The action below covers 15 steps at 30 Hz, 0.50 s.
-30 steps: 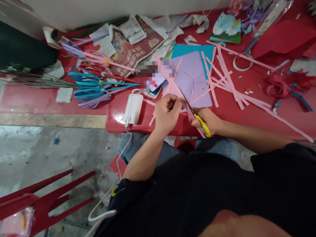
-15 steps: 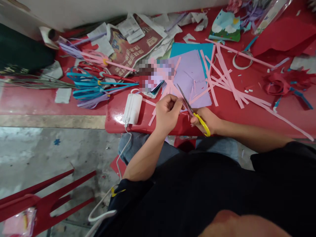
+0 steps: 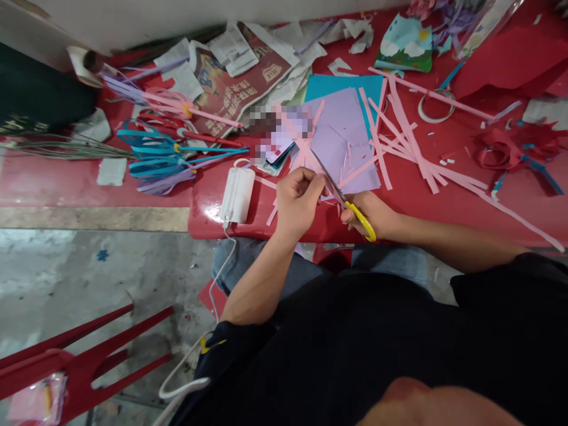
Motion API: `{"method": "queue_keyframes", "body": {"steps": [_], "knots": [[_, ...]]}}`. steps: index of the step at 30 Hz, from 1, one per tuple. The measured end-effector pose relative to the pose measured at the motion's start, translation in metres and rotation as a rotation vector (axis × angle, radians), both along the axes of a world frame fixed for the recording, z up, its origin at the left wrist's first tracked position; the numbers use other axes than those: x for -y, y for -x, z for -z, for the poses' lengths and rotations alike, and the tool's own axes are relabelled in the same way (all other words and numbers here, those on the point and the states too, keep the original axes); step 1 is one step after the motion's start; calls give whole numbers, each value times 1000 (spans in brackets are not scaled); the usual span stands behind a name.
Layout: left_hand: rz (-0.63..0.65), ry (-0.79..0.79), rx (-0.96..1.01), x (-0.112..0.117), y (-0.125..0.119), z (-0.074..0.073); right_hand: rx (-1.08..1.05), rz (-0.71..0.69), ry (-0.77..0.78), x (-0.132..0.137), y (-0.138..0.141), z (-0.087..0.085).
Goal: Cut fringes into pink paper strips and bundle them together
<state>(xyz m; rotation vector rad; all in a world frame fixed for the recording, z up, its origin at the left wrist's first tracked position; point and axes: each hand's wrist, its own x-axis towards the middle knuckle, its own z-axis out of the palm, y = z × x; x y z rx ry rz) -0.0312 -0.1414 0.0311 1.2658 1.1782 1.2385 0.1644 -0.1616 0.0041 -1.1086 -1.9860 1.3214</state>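
My right hand (image 3: 370, 213) is closed round the yellow handles of a pair of scissors (image 3: 344, 198), whose blades point up and left over the red table (image 3: 444, 177). My left hand (image 3: 299, 198) pinches a thin pink paper strip (image 3: 326, 190) right beside the blades, near the table's front edge. A lilac paper sheet (image 3: 344, 139) lies just behind both hands, on a blue sheet (image 3: 341, 86).
Long pink paper strips (image 3: 412, 151) are scattered to the right. A white power bank (image 3: 238, 194) with a cable lies left of my hands. Paper flowers (image 3: 164, 157), newspaper (image 3: 235, 83) and a tape ring (image 3: 435, 106) lie further back. A red stool (image 3: 75, 367) stands on the floor at lower left.
Both hands and the scissors have shifted slightly left and back over the table; the grip on the strip and the scissors is unchanged.
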Motion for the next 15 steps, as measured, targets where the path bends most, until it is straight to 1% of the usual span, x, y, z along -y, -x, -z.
{"method": "queue_keyframes", "body": {"steps": [6,12,15], "knots": [[5,-5,29,-1,1,0,-63,12,-4,-1,1,5],[29,-35,45,-1,1,0,-108,5,77,1,2,7],[19,-40,42,-2,1,2,-112,2,69,2,2,7]]}}
